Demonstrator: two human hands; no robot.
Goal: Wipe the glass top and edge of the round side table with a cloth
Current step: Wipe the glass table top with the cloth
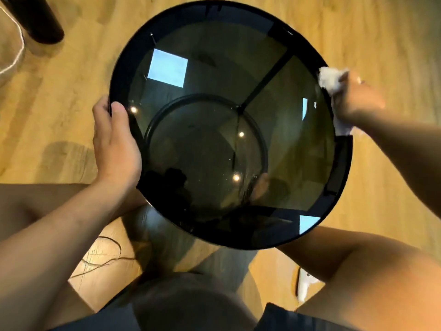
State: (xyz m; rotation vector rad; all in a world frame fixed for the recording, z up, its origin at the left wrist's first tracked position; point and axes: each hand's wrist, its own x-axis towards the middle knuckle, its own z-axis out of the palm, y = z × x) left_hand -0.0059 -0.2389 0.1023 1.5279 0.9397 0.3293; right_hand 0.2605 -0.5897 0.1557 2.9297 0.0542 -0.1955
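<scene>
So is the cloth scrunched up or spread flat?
Scrunched up: the cloth bunches in the right hand against the edge of the table.

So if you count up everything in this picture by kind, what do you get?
Round glass table: 1
White cloth: 1
Hands: 2, left hand and right hand
Floor cords: 2, white cord and dark cord
Total: 6

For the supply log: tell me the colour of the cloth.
White. The cloth shows best in the head view, gripped by the right hand.
</scene>
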